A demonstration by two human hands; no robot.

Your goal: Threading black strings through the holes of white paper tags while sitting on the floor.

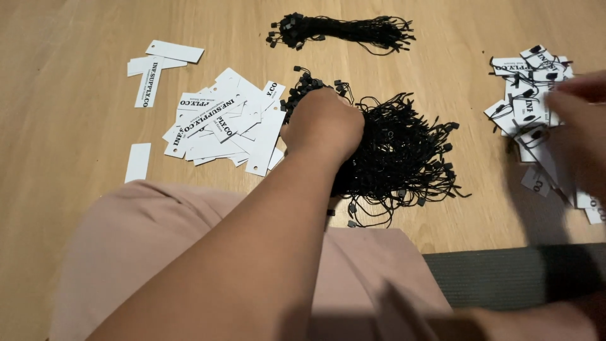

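The left hand (323, 123) is curled shut in the black string-loop pile (404, 151) beside blank white tags (221, 123), apparently to pick one, while the blurred right hand (577, 120), finger state unclear, is over the strung tags (524, 104).

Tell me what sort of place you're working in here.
Probably a home or small-shop packing spot, seated on a wooden floor. White paper tags lie loose, black string fasteners are heaped under the left hand, and strung tags pile by the blurred right hand.
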